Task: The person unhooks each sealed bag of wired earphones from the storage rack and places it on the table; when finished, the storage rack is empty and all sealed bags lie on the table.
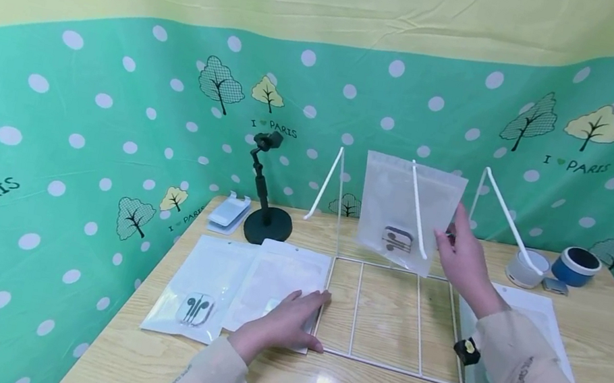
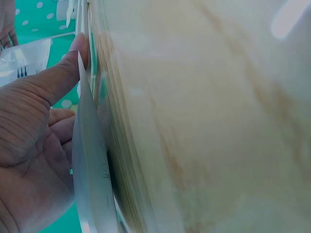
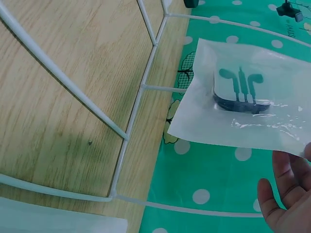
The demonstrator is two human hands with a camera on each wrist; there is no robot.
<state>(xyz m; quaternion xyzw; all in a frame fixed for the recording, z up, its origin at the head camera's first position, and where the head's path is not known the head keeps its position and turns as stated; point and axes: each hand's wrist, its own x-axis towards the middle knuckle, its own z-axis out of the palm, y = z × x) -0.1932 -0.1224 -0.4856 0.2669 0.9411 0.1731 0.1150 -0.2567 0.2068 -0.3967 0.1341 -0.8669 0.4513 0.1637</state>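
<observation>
My right hand (image 1: 464, 257) pinches the right edge of a clear-fronted white bag (image 1: 382, 198), raised over the white wire rack (image 1: 356, 310). Inside the bag is a boxed pair of earphones (image 3: 241, 90). The rack's middle prong (image 1: 420, 208) runs across the bag's front; whether it passes through a hole in the bag I cannot tell. With fingers spread, my left hand (image 1: 290, 322) rests at the rack's front left corner, partly over a white bag (image 1: 278, 282) lying on the table. The left wrist view shows its thumb (image 2: 58, 80) beside that bag's edge.
Another earphone bag (image 1: 204, 283) lies at the left. A white bag (image 1: 538, 314) is under my right forearm. Behind stand a black stand (image 1: 267, 224), a pale blue phone holder (image 1: 229, 211), a white round speaker (image 1: 524, 271) and a blue cylinder (image 1: 573, 269). The rack's side prongs (image 1: 507, 210) jut forward.
</observation>
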